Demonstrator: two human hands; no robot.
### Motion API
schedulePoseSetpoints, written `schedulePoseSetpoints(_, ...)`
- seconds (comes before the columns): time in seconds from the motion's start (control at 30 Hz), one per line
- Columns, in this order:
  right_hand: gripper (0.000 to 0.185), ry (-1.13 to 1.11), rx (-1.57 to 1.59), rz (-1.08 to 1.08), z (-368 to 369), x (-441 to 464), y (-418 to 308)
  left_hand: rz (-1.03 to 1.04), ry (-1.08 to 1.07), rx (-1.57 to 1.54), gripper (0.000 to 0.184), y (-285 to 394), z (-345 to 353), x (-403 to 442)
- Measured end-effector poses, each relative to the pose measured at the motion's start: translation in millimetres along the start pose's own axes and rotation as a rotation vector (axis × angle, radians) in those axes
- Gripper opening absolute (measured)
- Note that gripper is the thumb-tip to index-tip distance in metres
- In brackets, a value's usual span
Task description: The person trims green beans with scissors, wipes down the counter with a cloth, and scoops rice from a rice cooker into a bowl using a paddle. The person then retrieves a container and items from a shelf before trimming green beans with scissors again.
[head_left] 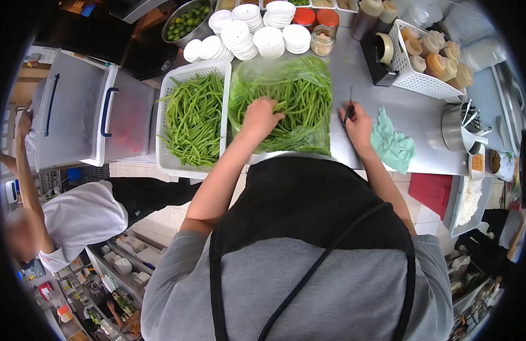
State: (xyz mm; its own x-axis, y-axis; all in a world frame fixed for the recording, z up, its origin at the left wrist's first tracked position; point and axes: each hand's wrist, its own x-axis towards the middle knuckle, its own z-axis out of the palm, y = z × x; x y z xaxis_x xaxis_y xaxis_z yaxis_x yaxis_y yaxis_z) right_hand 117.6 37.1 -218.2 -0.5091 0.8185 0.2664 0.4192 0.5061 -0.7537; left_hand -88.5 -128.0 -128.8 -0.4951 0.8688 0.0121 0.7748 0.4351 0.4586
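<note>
My left hand (261, 119) reaches into an open clear plastic bag (246, 68) full of green beans (301, 108). Its fingers are curled and pinched together on some of the beans. My right hand (357, 122) rests on the steel counter just right of the bag. It is closed around the black handles of a pair of scissors (350, 102), whose thin blades point away from me. Left of the bag, a white perforated basket (225, 113) holds a heap of green beans. A crumpled mint-green cloth (392, 142) lies right of my right hand.
Stacks of white dishes (237, 37), red-lidded jars (325, 18) and a bowl of limes (186, 23) line the back. A white basket of squeeze bottles (422, 82) and a metal pot (453, 128) stand right. Plastic bins (81, 113) and a person (87, 221) are at left.
</note>
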Motion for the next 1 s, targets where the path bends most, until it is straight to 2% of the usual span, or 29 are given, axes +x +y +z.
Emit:
schedulePoseSetpoints(0.17,0.029,-0.001,-0.02,0.025,1.7,-0.4,0.4,0.0,-0.039,-0.027,0.021,-7.4,-37.0,0.8)
schedulePoseSetpoints(0.33,0.03,-0.02,-0.008,0.041,0.1,0.3,-2.9,0.016,0.011,-0.025,0.018,-13.6,-19.7,6.8)
schedulePoseSetpoints(0.43,0.03,-0.019,-0.013,0.028,-0.6,0.5,-0.9,-0.069,-0.034,-0.177,0.014,-11.4,-18.0,15.6)
schedulePoseSetpoints(0.5,0.03,-0.022,-0.022,0.025,-0.1,-0.2,0.5,-0.123,0.105,-0.652,0.011,-21.8,-15.4,24.9)
schedulePoseSetpoints(0.53,0.03,-0.017,-0.004,0.03,0.7,-0.4,1.3,-0.217,0.106,-0.793,0.01,-5.3,-35.0,24.5)
schedulePoseSetpoints(0.57,0.03,-0.014,0.017,0.036,1.6,-0.4,1.8,-0.22,0.108,-0.792,0.01,-4.3,-42.8,26.2)
schedulePoseSetpoints(0.7,0.031,-0.002,0.009,0.008,0.8,0.1,0.7,-0.172,0.136,-0.655,0.02,-29.5,-47.3,33.6)
schedulePoseSetpoints(0.77,0.031,-0.007,-0.009,0.004,-0.5,0.2,-1.5,-0.171,0.176,-0.076,0.022,-37.5,-40.0,33.5)
schedulePoseSetpoints(0.9,0.031,-0.001,-0.007,0.004,-1.1,-0.2,-0.5,-0.081,0.184,0.053,0.026,-24.7,-19.8,34.1)
schedulePoseSetpoints(1.0,0.031,-0.029,0.007,0.031,-0.8,0.0,-1.0,-0.145,0.009,0.04,0.03,-16.7,1.4,37.6)
